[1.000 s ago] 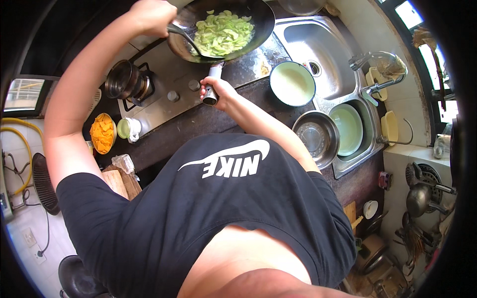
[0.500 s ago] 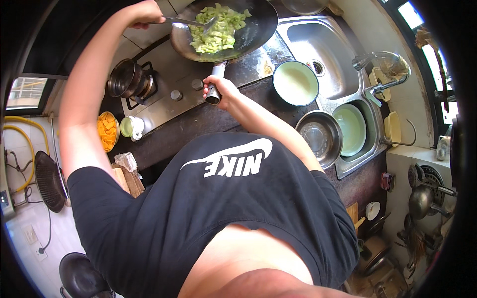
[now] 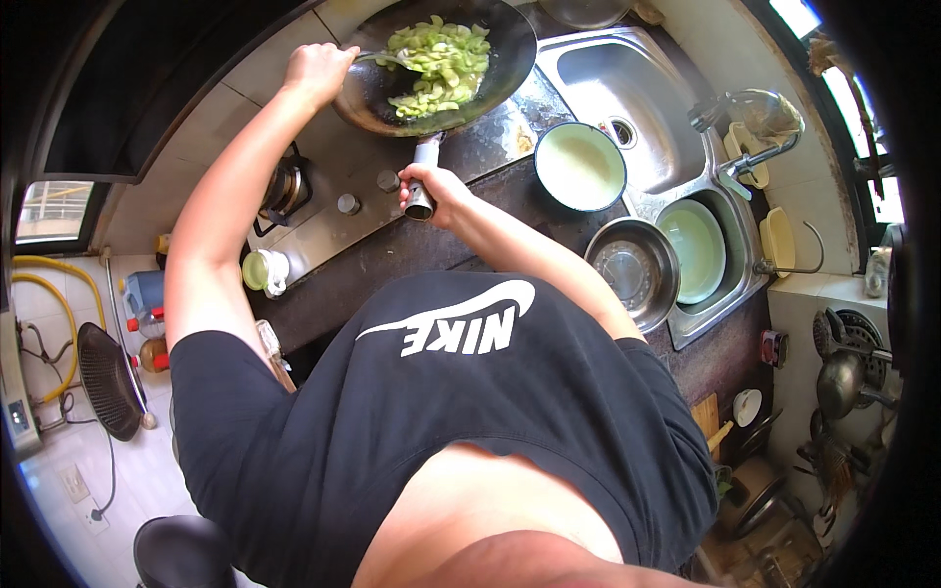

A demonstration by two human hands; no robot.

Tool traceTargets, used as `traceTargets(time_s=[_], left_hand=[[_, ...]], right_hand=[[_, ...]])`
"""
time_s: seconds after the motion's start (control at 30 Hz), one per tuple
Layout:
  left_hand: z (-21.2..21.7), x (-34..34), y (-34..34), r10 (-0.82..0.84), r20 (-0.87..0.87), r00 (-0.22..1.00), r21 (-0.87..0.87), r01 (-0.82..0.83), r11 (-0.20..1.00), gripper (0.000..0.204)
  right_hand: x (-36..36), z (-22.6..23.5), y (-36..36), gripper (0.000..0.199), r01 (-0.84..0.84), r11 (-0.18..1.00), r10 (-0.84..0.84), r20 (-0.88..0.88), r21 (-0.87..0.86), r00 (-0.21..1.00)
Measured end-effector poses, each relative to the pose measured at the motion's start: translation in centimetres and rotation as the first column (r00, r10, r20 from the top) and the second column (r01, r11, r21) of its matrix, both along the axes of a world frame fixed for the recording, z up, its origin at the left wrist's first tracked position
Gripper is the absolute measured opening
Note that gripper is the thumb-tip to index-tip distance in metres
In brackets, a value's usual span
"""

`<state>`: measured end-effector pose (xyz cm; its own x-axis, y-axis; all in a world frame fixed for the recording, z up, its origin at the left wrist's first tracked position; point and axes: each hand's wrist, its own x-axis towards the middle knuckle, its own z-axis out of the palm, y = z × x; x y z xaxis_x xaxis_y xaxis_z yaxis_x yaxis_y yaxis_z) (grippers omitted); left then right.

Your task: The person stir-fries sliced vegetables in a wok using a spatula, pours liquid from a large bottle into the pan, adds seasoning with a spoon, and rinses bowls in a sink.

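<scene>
A dark wok (image 3: 515, 59) sits over the stove at the top of the view. Pale green vegetable slices (image 3: 446, 64) are heaped in it. My left hand (image 3: 321, 74) is closed around the handle of a metal spatula (image 3: 377, 57), reaching over the wok's left rim. The spatula's working end dips among the slices and is partly hidden by them. Below the wok, my right hand (image 3: 441, 193) grips the wok's metal handle (image 3: 425, 154), its fingers wrapped round it and the hollow end sticking out towards me.
Left of the wok are two stove knobs (image 3: 349, 204) and another burner (image 3: 282, 186), partly behind my left arm. A light green cup (image 3: 257, 270) stands near my elbow. To the right are an enamel bowl (image 3: 580, 165), a steel basin (image 3: 627, 274) and the sink (image 3: 659, 176) with its faucet (image 3: 755, 165).
My left hand has come down and to the right, pushing the spatula into the slices. My left arm now covers the bowl of orange pieces and the small pot. My right hand keeps its grip.
</scene>
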<state>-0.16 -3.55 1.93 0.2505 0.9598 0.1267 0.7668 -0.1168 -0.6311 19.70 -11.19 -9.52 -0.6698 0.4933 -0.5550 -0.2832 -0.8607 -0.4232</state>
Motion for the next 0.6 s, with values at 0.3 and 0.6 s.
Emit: traceTargets(time_s=[0.3, 0.6], left_hand=[[9.9, 2.5, -3.1, 0.108, 0.067, 0.992, -0.317, -0.082, 0.945, 0.026], [-0.8, 5.8, 0.4, 0.259, 0.116, 0.959, -0.278, -0.219, 0.935, 0.033]], right_hand=[[-0.2, -0.8, 0.6, 0.008, 0.025, 0.997, -0.029, -0.054, -0.079, 0.998], [-0.6, -0.9, 0.3, 0.009, 0.045, 0.996, -0.048, -0.051, -0.073, 0.998]])
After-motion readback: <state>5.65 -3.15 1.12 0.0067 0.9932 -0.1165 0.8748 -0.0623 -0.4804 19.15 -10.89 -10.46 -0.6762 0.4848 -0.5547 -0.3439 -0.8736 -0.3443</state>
